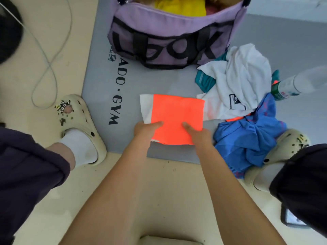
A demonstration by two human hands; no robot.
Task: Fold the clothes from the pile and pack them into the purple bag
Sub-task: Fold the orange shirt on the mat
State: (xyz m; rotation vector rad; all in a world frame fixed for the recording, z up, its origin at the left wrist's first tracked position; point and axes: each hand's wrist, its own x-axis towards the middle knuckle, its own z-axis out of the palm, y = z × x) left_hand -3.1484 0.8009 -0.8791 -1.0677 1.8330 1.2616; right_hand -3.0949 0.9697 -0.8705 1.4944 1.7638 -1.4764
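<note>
A folded orange garment (177, 119) with a white edge was held at its near side by both hands, lying over a grey mat (99, 82). It was gripped by the left hand (145, 129) at the near-left corner, thumb on top, and by the right hand (196, 133) likewise at the near-right. The open purple bag (169, 36) stood beyond it on the mat, with yellow cloth (180, 6) inside. The pile (242, 96) of white, teal and blue clothes lay just right of the garment.
</note>
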